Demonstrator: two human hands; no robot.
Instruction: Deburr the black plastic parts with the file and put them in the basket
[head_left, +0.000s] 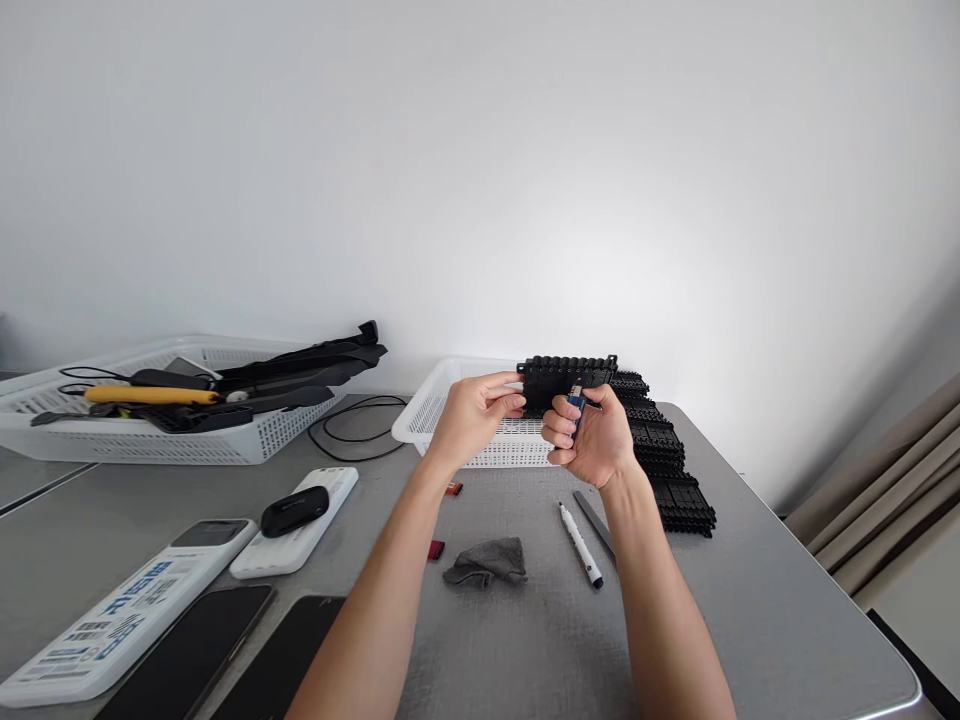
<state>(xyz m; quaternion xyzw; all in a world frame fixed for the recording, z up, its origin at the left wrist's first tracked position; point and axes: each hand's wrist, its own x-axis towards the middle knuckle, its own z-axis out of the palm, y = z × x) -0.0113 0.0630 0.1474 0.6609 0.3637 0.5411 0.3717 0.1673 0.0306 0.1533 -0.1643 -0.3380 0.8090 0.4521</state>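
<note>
My left hand [480, 415] pinches the left edge of a black plastic battery holder-like panel [551, 380] with a ridged top, held upright over a white basket [525, 455]. My right hand [596, 435] wraps around a blue lighter [577, 402], thumb near its metal top, close in front of the panel's right part. No flame can be made out. Several similar black ridged panels [682, 500] lie in a row on the table, partly behind my right hand and forearm.
A grey cloth [491, 562], a white marker [580, 545] and a flat metal strip [594, 522] lie nearer me. To the left are power banks [135, 610], a black case [295, 511], dark phones [187, 655], a cable [330, 440] and a loaded white basket [255, 440]. The table edge runs along the right.
</note>
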